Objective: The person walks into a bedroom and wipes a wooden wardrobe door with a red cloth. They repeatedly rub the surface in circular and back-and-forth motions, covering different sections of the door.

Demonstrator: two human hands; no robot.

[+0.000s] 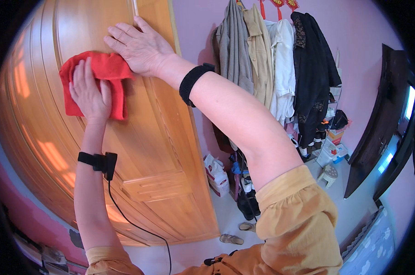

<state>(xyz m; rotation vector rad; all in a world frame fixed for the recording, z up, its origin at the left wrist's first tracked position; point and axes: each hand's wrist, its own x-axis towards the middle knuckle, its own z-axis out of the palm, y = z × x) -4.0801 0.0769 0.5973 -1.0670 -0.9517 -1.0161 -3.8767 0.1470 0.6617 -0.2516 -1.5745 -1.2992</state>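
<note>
My left hand (92,94) lies flat on a folded red cloth (116,68) and holds it against the upright face of a varnished wooden wardrobe (149,144). The fingers point upward and the thumb stands off to the right. Up and to the right of it, my right hand (138,46) rests on the wood with fingers spread and nothing gripped. The heel of that hand is close to the cloth's upper right edge; whether they touch I cannot tell. Both wrists wear black straps, and a black cable (135,221) hangs from the left one.
Coats and shirts (259,58) hang on the wall right of the wardrobe. Beneath are shoes (247,202), a white bag (217,175) and sandals (232,239). A small stool (328,174) stands near a dark door (377,120). Patterned blue bedding (372,245) lies lower right.
</note>
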